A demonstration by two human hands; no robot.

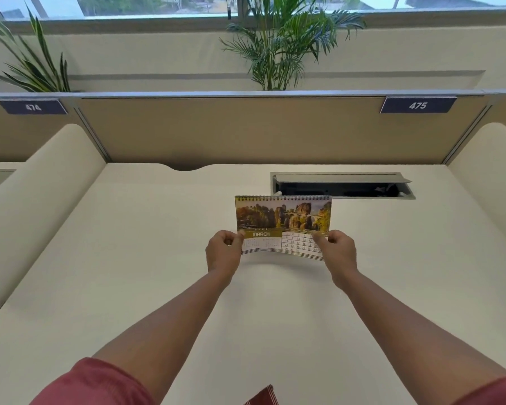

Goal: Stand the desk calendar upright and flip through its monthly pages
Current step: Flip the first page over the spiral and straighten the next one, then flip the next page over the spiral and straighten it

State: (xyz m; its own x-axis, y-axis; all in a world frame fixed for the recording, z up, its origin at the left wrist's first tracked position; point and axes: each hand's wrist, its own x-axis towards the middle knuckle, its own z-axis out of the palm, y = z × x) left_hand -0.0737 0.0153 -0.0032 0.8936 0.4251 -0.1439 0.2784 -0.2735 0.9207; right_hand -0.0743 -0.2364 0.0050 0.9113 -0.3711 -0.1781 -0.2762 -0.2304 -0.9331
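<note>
The desk calendar (284, 217) stands upright near the middle of the cream desk (146, 258), spiral binding on top. Its front page shows a rocky landscape photo above a band reading MARCH and a date grid. My left hand (222, 252) pinches the page's lower left corner between thumb and fingers. My right hand (338, 252) pinches the lower right corner. The bottom edge of the page is lifted off the stand and bows slightly between my hands. The calendar's base is hidden behind the page.
An open cable hatch (342, 187) lies in the desk just behind the calendar to the right. A tan partition (246, 130) with labels 474 and 475 closes the back. Curved side dividers stand left and right. Potted palms (278, 45) rise behind.
</note>
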